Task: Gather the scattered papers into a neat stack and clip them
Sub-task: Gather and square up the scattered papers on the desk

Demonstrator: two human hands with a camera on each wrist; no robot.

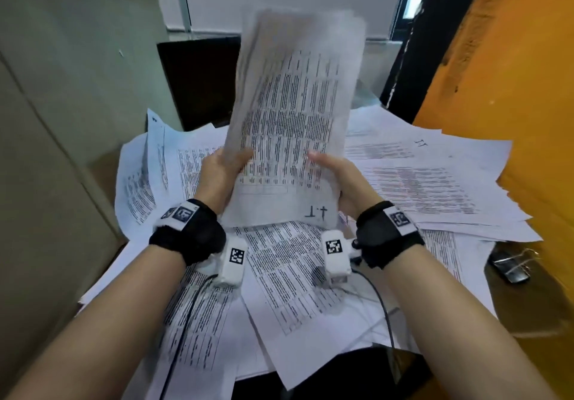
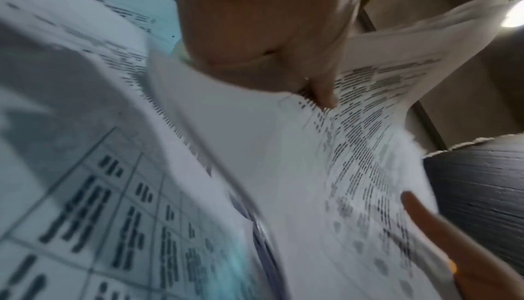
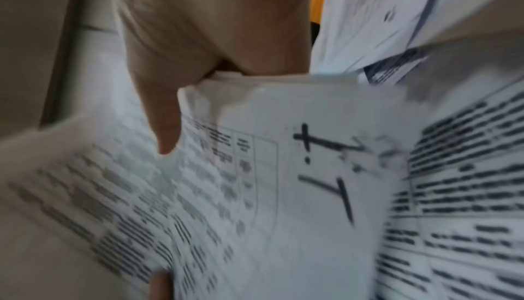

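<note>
A bundle of printed papers (image 1: 292, 126) stands nearly upright above the table, blurred by motion. My left hand (image 1: 222, 171) grips its left edge, thumb on the front sheet. My right hand (image 1: 337, 179) grips the right edge the same way. The front sheet bears a handwritten mark near its lower corner. In the left wrist view my left hand (image 2: 269, 36) pinches the bundle (image 2: 354, 137) with the thumb on the print. The right wrist view has my right hand (image 3: 192, 42) with its thumb on the same bundle (image 3: 283, 181). Many loose papers (image 1: 295, 275) lie scattered over the table. Black binder clips (image 1: 509, 264) lie at the right.
A dark box or monitor (image 1: 198, 82) stands behind the papers. An orange surface (image 1: 509, 95) rises on the right, a beige wall panel (image 1: 62, 120) on the left. Cables (image 1: 186, 315) from the wrist cameras trail over the sheets near the table's front edge.
</note>
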